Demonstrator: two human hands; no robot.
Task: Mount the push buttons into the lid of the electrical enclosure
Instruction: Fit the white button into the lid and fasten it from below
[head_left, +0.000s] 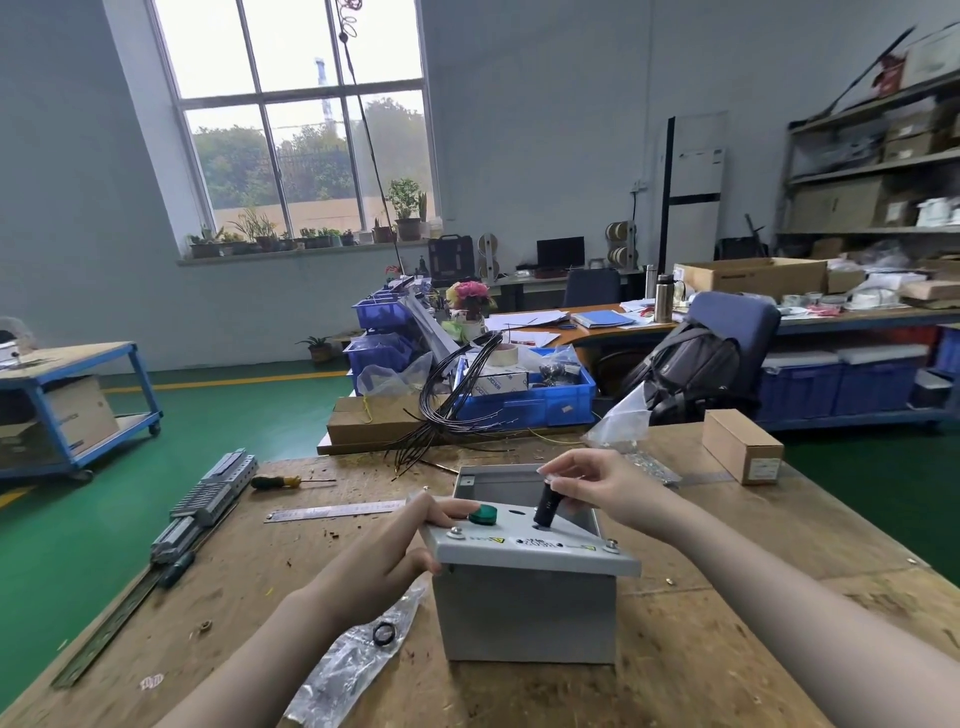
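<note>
Right hand (587, 480) pinching the black push button (546, 505) into the lid's (530, 551) right hole, left hand (415, 525) gripping the lid's left edge beside the green button (482, 515) — tilt it and it could jam.

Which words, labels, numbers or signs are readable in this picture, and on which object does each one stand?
No text can be read with certainty.
Lid: two yellow warning triangle signs and dark print between them, too blurred to read.
White carton in the blue bin: dark print, too blurred.
Small cardboard box: white label, too small.
Steel ruler: graduation marks, numbers too small.
</note>
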